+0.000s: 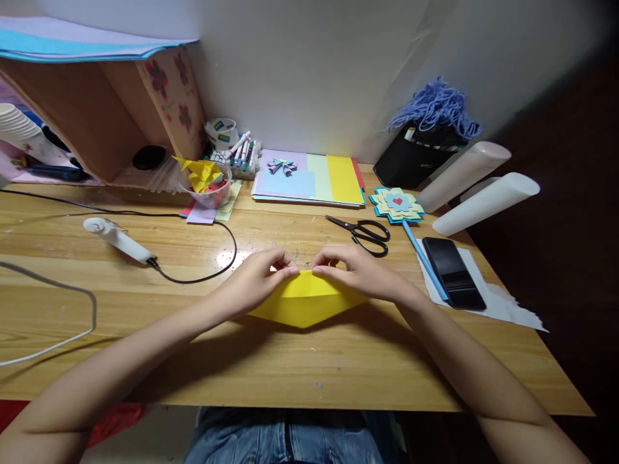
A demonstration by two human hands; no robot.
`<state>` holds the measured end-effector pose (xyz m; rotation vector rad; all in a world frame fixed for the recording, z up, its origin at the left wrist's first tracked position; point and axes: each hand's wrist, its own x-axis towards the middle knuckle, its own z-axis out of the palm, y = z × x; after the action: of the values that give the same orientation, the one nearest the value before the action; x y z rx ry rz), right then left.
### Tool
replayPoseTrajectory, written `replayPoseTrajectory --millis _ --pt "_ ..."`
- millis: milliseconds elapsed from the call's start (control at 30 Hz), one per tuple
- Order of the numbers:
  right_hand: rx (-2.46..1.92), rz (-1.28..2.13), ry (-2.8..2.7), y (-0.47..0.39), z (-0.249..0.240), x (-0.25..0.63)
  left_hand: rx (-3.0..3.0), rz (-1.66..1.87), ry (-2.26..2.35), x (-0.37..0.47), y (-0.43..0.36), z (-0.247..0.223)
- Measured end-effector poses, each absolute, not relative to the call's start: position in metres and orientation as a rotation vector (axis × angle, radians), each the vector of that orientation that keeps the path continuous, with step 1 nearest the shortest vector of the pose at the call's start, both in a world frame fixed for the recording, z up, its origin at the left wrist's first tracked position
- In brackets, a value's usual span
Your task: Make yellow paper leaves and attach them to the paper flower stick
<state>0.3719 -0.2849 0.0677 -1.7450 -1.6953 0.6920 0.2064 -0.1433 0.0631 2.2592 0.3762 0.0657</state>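
A yellow sheet of paper (304, 309) is held just above the wooden table, its near corner pointing toward me and a crease running across it. My left hand (268, 274) pinches its far edge between thumb and fingers. Close beside it, my right hand (345, 270) grips the same edge in a matching pinch, a short stretch of yellow showing between the thumbs. Both hands partly cover the paper's sides. Black-handled scissors (372, 235) lie just beyond my right hand, blades toward the left.
Left lies a white corded tool (118, 240), its black cable looping nearby. At the back are a tub of yellow folded paper (206, 183), markers (244, 154) and coloured sheets (309, 183). Rightward are a paper flower (397, 205), a phone (452, 274) and white rolls (483, 203).
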Motion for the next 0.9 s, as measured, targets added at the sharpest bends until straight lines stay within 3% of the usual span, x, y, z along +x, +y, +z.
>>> replayPoseTrajectory --millis 200,367,667,900 --pt "-1.776 0.488 -1.809 -0.269 0.017 0.373 2.533 0.097 0.272 0.216 -0.125 0.02" --pt "-1.757 0.137 -1.922 -0.265 -0.006 0.373 2.904 0.138 0.161 0.216 -0.124 0.014" --pt "-1.742 -0.281 -2.195 -0.268 -0.015 0.381 3.293 0.128 -0.074 0.214 -0.14 0.018" --pt "-1.758 -0.349 -2.326 -0.27 -0.006 0.378 3.438 0.176 -0.073 0.209 -0.156 0.008"
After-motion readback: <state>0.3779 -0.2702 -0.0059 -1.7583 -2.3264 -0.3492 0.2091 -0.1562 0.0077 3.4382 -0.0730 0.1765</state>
